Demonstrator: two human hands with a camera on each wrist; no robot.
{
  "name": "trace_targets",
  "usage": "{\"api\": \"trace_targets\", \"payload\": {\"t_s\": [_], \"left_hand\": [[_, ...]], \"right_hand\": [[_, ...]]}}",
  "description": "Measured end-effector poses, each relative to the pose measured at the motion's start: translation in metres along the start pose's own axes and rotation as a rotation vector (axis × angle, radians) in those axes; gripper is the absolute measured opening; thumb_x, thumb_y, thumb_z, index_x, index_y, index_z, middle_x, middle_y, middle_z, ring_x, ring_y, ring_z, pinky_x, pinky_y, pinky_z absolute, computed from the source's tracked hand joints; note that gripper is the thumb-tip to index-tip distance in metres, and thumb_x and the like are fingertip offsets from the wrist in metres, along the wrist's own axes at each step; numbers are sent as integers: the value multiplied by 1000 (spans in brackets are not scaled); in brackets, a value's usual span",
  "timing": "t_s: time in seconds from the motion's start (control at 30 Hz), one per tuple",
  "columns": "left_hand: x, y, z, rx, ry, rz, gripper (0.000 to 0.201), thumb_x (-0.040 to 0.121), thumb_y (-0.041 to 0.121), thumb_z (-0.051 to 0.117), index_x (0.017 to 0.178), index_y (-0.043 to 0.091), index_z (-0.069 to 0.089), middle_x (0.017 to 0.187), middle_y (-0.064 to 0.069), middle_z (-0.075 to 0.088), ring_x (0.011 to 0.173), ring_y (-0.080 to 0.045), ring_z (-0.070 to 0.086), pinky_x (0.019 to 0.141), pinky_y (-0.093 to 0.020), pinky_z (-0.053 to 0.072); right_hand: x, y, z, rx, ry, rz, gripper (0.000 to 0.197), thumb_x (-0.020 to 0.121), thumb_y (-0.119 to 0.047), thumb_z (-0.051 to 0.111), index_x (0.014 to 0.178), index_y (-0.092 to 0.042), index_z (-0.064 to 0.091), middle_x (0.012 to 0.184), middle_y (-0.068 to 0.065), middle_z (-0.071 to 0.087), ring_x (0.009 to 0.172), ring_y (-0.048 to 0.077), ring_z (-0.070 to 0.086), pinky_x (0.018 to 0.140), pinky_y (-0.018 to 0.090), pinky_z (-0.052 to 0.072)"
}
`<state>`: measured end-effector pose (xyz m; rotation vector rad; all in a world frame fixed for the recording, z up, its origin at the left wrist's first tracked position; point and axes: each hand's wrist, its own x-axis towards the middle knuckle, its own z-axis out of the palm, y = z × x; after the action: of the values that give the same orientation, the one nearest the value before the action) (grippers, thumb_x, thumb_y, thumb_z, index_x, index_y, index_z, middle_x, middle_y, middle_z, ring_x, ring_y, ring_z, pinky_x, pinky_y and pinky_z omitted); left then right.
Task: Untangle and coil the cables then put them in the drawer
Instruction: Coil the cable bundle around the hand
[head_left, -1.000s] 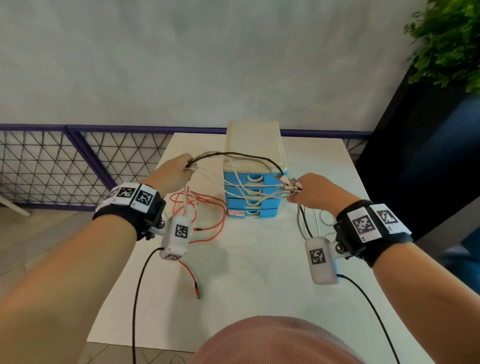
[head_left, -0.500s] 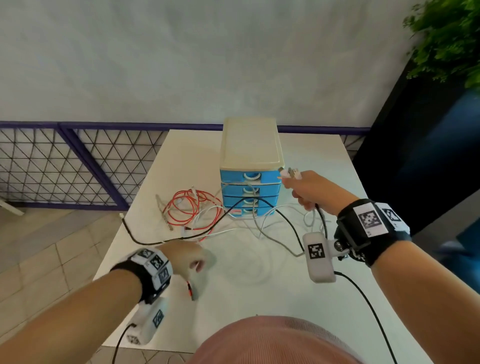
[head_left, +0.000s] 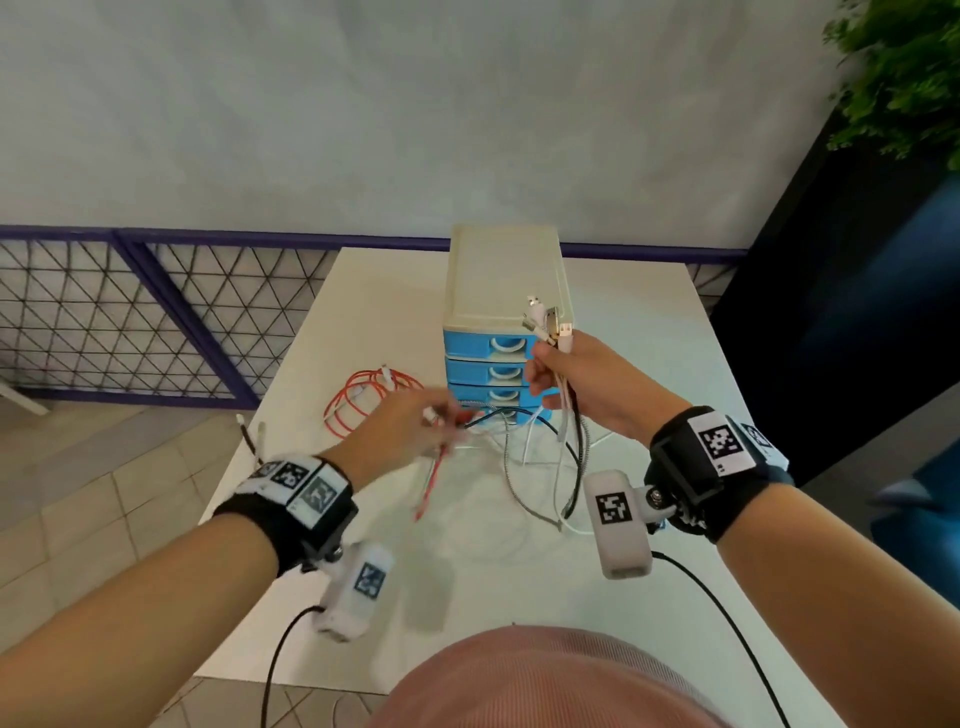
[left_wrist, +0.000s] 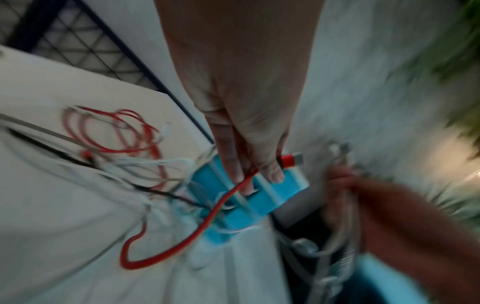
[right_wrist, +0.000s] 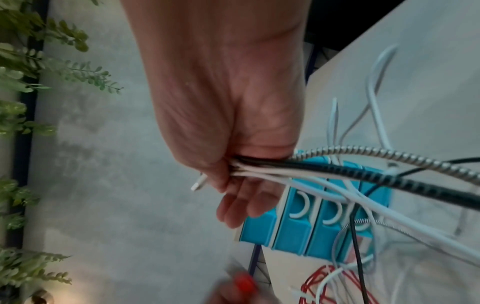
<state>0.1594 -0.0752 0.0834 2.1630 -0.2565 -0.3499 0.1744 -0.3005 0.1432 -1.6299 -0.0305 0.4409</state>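
My right hand (head_left: 558, 371) grips a bundle of cable ends (head_left: 545, 319) in front of the drawer unit (head_left: 506, 291), plugs sticking up; white, black and silver braided cables (right_wrist: 337, 176) trail from its fist down to the table. My left hand (head_left: 410, 431) pinches the plug end of the red cable (left_wrist: 292, 161) just left of the right hand, and the cable (head_left: 431, 480) hangs below it. More of the red cable lies in loops (head_left: 363, 397) on the table to the left. All blue drawers (head_left: 491, 371) are closed.
The white table (head_left: 519, 587) has its left edge beside a purple metal fence (head_left: 156, 306). Loose cable ends (head_left: 249, 439) lie near that left edge. A dark panel and green plant (head_left: 904, 78) stand at the right. A grey wall is behind.
My left hand rose from the near left of the table to the middle with the red plug. My right hand lifted the bundle higher, in front of the top drawer.
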Motion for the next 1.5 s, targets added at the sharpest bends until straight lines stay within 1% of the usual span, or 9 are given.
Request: {"api": "trace_targets", "payload": {"t_s": [0.17, 0.37, 0.47, 0.63, 0.87, 1.1, 1.27, 1.37, 1.5], "left_hand": [[14, 78, -7, -400, 284, 88, 12, 79, 15, 74, 83, 9, 65, 84, -10, 68, 71, -14, 71, 64, -26, 60], [34, 97, -4, -408, 361, 78, 32, 74, 24, 79, 95, 9, 59, 69, 3, 54, 54, 0, 56, 50, -9, 44], [37, 94, -10, -188, 396, 126, 49, 69, 34, 81, 106, 14, 54, 83, 4, 48, 69, -3, 46, 61, -8, 37], [32, 101, -28, 2, 163, 319, 76, 73, 31, 78, 138, 29, 39, 134, 9, 51, 115, -5, 54, 92, -25, 48], [27, 109, -33, 38, 78, 373, 45, 80, 13, 72, 123, 23, 62, 117, 9, 67, 107, -1, 62, 98, -21, 47], [20, 117, -26, -15, -4, 375, 37, 102, 22, 35, 137, 18, 47, 128, 9, 57, 107, 7, 54, 84, -3, 40], [23, 123, -20, 84, 152, 369, 35, 101, 28, 36, 126, 22, 59, 117, 8, 65, 105, -3, 59, 87, -14, 43], [24, 122, -9, -98, 159, 316, 51, 100, 44, 28, 144, 19, 34, 142, -4, 46, 130, -11, 44, 107, -23, 35], [13, 120, 15, -290, -87, 261, 66, 91, 65, 16, 137, 23, 38, 122, -6, 62, 113, -9, 59, 100, -32, 45]], "right_hand": [[1, 6, 12, 269, -43, -103, 21, 103, -20, 40, 103, -11, 60, 111, 8, 71, 108, 22, 67, 96, 40, 51], [-5, -8, 25, 350, -49, -183, 26, 104, -19, 36, 107, -11, 61, 92, 9, 74, 81, 21, 73, 70, 30, 58], [-7, -10, 21, 226, -21, -173, 23, 104, -23, 37, 94, -13, 55, 66, 2, 63, 52, 15, 55, 55, 29, 49], [-11, -10, 19, 321, -133, -127, 26, 105, -22, 35, 83, -16, 49, 60, -2, 46, 48, 12, 38, 50, 24, 40], [-14, -14, 14, 398, -226, -63, 30, 103, -34, 39, 81, -16, 49, 65, -1, 44, 49, 10, 35, 49, 22, 34], [-10, -19, 17, 270, -171, -42, 33, 102, -36, 39, 86, -13, 55, 62, -3, 32, 49, 9, 29, 47, 20, 31], [-8, -30, 25, 98, -117, -102, 32, 103, -24, 39, 73, -14, 38, 55, -3, 37, 43, 8, 32, 44, 21, 34], [-4, -36, 26, 111, 2, -164, 30, 103, -29, 38, 79, -11, 41, 54, -3, 35, 41, 9, 30, 41, 22, 31], [3, -48, 18, 131, 177, -339, 37, 99, -40, 45, 73, -15, 50, 51, -7, 41, 46, 10, 40, 51, 27, 37]]}}
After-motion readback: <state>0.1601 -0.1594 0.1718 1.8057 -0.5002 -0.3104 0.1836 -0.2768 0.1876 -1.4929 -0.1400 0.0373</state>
